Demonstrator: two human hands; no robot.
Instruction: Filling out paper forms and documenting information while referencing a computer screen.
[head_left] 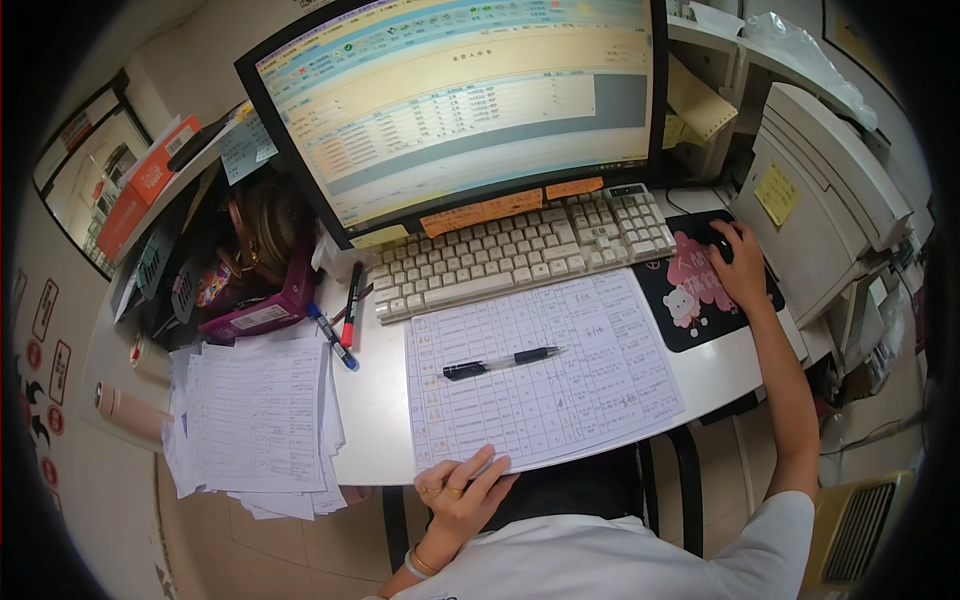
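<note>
My left hand (465, 492) rests at the desk's near edge, ringed fingers slightly bent and apart. Its fingertips touch the lower edge of a printed table sheet (600, 370) with handwriting on it; the thumb is hard to make out. A black-and-clear pen (500, 363) lies across that sheet, untouched. Over on the right, my right hand (740, 265) curves around a dark computer mouse (719, 243), mostly hidden under the fingers. The mouse sits on a black mouse pad (672, 318) with a pink pattern and a white bear.
Behind the sheet stands a beige keyboard (520, 250), below a large lit monitor (450, 110) showing a table. Stacked papers (255, 415) overhang the desk at left, near a pink bottle (130, 412), a blue marker (332, 337) and a red-and-black marker (351, 305). A printer (820, 190) stands at right.
</note>
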